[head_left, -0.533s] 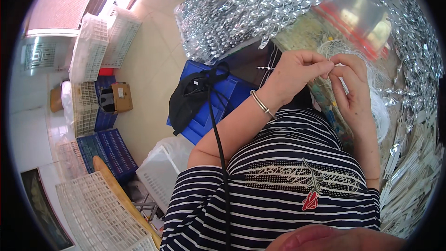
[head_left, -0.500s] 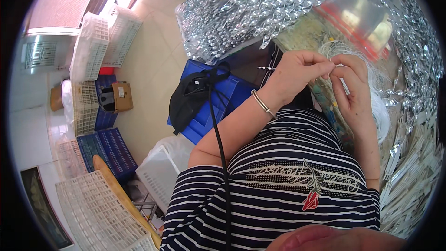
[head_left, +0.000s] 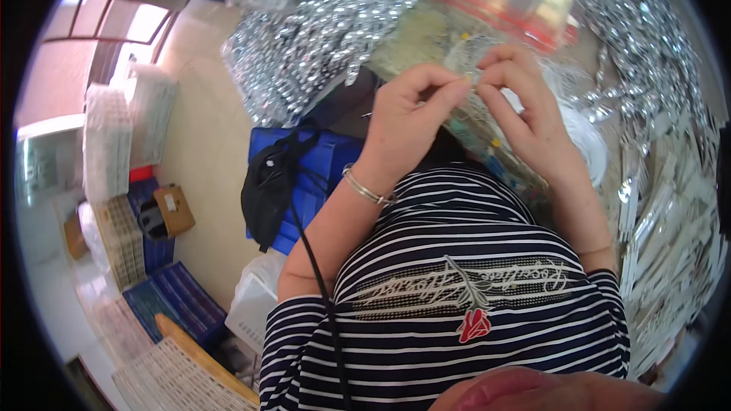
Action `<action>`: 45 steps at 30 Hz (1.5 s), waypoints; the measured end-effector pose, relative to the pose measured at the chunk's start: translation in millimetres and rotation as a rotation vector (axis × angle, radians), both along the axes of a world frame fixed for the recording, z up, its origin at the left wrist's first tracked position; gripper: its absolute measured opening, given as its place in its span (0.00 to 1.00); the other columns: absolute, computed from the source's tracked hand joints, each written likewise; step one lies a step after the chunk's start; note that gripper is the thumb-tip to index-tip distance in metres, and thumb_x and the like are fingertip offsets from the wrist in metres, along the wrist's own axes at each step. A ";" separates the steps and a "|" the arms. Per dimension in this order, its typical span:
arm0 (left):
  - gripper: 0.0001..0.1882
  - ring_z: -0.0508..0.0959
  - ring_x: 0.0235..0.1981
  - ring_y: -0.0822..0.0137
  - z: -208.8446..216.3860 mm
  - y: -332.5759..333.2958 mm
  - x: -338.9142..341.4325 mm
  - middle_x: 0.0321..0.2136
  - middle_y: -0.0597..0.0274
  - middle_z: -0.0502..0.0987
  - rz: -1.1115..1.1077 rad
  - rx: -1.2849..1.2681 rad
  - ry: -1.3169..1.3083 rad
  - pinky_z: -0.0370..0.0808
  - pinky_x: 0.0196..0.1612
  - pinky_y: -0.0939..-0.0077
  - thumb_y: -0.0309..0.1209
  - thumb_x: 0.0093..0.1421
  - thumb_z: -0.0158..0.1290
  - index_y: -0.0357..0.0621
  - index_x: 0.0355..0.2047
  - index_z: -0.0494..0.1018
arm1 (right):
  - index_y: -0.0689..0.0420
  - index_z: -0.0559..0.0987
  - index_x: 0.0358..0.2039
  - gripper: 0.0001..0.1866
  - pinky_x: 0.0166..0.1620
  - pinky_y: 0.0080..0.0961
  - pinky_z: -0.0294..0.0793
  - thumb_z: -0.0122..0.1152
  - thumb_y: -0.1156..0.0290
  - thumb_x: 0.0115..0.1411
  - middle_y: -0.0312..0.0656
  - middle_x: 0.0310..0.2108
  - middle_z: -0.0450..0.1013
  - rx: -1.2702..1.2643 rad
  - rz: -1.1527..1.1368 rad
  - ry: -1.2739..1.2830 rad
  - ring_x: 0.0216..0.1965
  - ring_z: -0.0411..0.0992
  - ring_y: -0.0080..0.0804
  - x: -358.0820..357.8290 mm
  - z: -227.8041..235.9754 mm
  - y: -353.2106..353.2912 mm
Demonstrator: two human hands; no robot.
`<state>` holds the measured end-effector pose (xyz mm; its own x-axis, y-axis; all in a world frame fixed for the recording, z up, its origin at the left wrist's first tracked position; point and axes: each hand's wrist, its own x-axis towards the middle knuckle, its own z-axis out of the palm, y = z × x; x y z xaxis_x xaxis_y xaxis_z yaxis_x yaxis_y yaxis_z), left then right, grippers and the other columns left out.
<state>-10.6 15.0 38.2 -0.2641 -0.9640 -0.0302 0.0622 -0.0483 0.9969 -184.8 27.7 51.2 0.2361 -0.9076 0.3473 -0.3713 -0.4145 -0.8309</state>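
Watching this from my end, biggest worry is a slip at the fingertips. The left hand [head_left: 400, 122] has thumb and index pinched together, and whatever's in there is too tiny for me to make out, so if the pinch loosens even a bit I reckon it's gone. The right hand [head_left: 525, 110] has its tips right beside that pinch, but I can't tell if it's gripping anything or just hovering.

Thread [head_left: 588, 144] is my other worry: a white coil by the right wrist, loose strands fanning out behind the fingers. Can't see if one runs into the pinch, but a careless tug could knot the lot. The silver strands [head_left: 327, 27] past the left hand look snaggy too, and the black cord [head_left: 326, 301] crosses near the left elbow, so a wide swing might catch it.

Pose-wise: both elbows bent, forearms angled in, hands meeting above the lap. Left fingers curl under, the bracelet [head_left: 364, 189] sits at that wrist, right fingers arch over a bent thumb
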 end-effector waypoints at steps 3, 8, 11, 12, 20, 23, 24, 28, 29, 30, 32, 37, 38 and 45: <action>0.04 0.70 0.25 0.82 1.1 -1.3 -1.4 0.23 0.71 0.73 -0.021 0.015 0.010 0.68 0.30 0.87 0.26 0.56 0.55 0.38 0.28 0.74 | 0.60 0.70 0.31 0.02 0.47 0.22 0.62 0.53 0.76 0.58 0.41 0.40 0.65 0.111 0.019 -0.071 0.43 0.64 0.29 -3.2 0.6 -0.7; 0.03 0.68 0.24 0.81 0.9 -0.5 -3.0 0.23 0.69 0.74 -0.063 -0.043 -0.089 0.65 0.29 0.89 0.25 0.57 0.54 0.38 0.31 0.74 | 0.60 0.71 0.32 0.03 0.46 0.21 0.62 0.52 0.75 0.59 0.40 0.41 0.64 0.205 0.049 -0.149 0.42 0.64 0.27 -7.0 -4.4 -2.9; 0.04 0.68 0.24 0.81 0.3 -0.5 -3.9 0.23 0.69 0.74 -0.076 0.006 -0.077 0.65 0.29 0.89 0.26 0.58 0.54 0.38 0.30 0.74 | 0.60 0.71 0.32 0.03 0.46 0.21 0.63 0.52 0.75 0.58 0.40 0.41 0.64 0.208 0.056 -0.160 0.42 0.64 0.27 -7.4 -7.7 -3.5; 0.04 0.68 0.24 0.81 0.1 -0.5 -3.9 0.23 0.69 0.74 -0.082 0.046 -0.054 0.65 0.29 0.89 0.26 0.58 0.54 0.38 0.30 0.74 | 0.60 0.71 0.33 0.03 0.46 0.21 0.63 0.52 0.76 0.58 0.40 0.41 0.64 0.143 0.038 -0.117 0.42 0.64 0.28 -7.1 -8.3 -3.5; 0.05 0.68 0.24 0.79 0.1 -2.7 -3.8 0.23 0.67 0.74 -0.094 0.218 0.075 0.65 0.30 0.88 0.26 0.57 0.54 0.36 0.31 0.75 | 0.59 0.73 0.33 0.04 0.47 0.22 0.64 0.54 0.77 0.57 0.40 0.39 0.64 -0.001 -0.005 -0.026 0.42 0.65 0.29 -7.8 -14.2 -7.0; 0.05 0.69 0.24 0.79 0.1 -3.1 -3.3 0.23 0.66 0.75 -0.091 0.228 0.117 0.64 0.30 0.88 0.26 0.57 0.54 0.36 0.31 0.75 | 0.59 0.74 0.34 0.04 0.46 0.21 0.64 0.54 0.76 0.57 0.39 0.39 0.65 0.037 -0.005 -0.056 0.41 0.65 0.28 -7.7 -14.7 -7.4; 0.05 0.69 0.24 0.79 0.2 -3.1 -3.1 0.23 0.66 0.75 -0.087 0.230 0.141 0.64 0.30 0.88 0.26 0.56 0.55 0.36 0.31 0.76 | 0.58 0.75 0.34 0.04 0.46 0.20 0.64 0.54 0.76 0.58 0.38 0.38 0.65 0.107 0.004 -0.097 0.41 0.65 0.27 -7.9 -14.4 -7.3; 0.05 0.69 0.24 0.79 2.1 -2.1 -3.6 0.24 0.66 0.76 -0.042 0.211 0.115 0.64 0.29 0.88 0.25 0.56 0.55 0.36 0.32 0.76 | 0.59 0.75 0.34 0.04 0.44 0.19 0.65 0.54 0.75 0.58 0.37 0.37 0.67 0.102 -0.073 -0.182 0.39 0.66 0.25 -6.0 -8.9 -7.0; 0.05 0.71 0.25 0.80 2.7 -1.8 -3.9 0.24 0.67 0.76 -0.014 0.182 0.117 0.66 0.30 0.88 0.25 0.55 0.56 0.36 0.32 0.76 | 0.59 0.75 0.34 0.04 0.44 0.19 0.65 0.54 0.75 0.58 0.37 0.37 0.67 0.100 -0.073 -0.182 0.39 0.66 0.25 -7.3 -6.2 -6.7; 0.05 0.72 0.26 0.81 3.2 -1.5 -4.2 0.24 0.68 0.76 0.013 0.153 0.120 0.69 0.31 0.88 0.24 0.55 0.57 0.36 0.31 0.76 | 0.60 0.75 0.34 0.04 0.43 0.19 0.65 0.54 0.75 0.58 0.38 0.36 0.67 0.069 -0.077 -0.146 0.38 0.66 0.24 -9.6 -3.2 -6.1; 0.05 0.72 0.26 0.81 4.4 -0.4 -5.8 0.24 0.68 0.76 0.041 0.113 0.079 0.69 0.32 0.88 0.24 0.54 0.57 0.36 0.31 0.76 | 0.60 0.75 0.34 0.04 0.42 0.19 0.65 0.54 0.75 0.58 0.38 0.36 0.67 0.038 -0.081 -0.109 0.38 0.66 0.24 -10.1 1.5 -3.5; 0.04 0.72 0.26 0.81 -2.8 -0.8 -5.1 0.25 0.69 0.76 0.079 -0.001 -0.035 0.69 0.32 0.87 0.23 0.54 0.57 0.37 0.31 0.76 | 0.62 0.75 0.33 0.05 0.39 0.19 0.67 0.56 0.77 0.56 0.39 0.34 0.68 -0.007 -0.044 -0.060 0.34 0.67 0.25 -4.1 1.4 -1.2; 0.04 0.72 0.26 0.81 -4.2 -0.9 -5.2 0.25 0.69 0.76 0.082 -0.062 -0.080 0.69 0.32 0.87 0.23 0.54 0.57 0.37 0.31 0.76 | 0.62 0.75 0.33 0.05 0.39 0.19 0.67 0.56 0.77 0.56 0.39 0.34 0.68 -0.006 -0.044 -0.060 0.34 0.67 0.25 -4.0 0.7 -1.6; 0.03 0.73 0.25 0.77 -6.5 -1.1 -6.9 0.25 0.65 0.75 0.070 -0.321 -0.226 0.69 0.31 0.84 0.22 0.53 0.57 0.37 0.29 0.75 | 0.61 0.76 0.33 0.06 0.38 0.21 0.68 0.58 0.79 0.53 0.40 0.33 0.69 -0.060 -0.069 0.012 0.34 0.69 0.29 -4.4 -5.9 -3.9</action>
<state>-17.4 14.0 31.6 -0.2183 -0.9494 0.2259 -0.1686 0.2647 0.9495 -189.1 23.8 45.3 0.1779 -0.8993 0.3994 -0.4105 -0.4367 -0.8005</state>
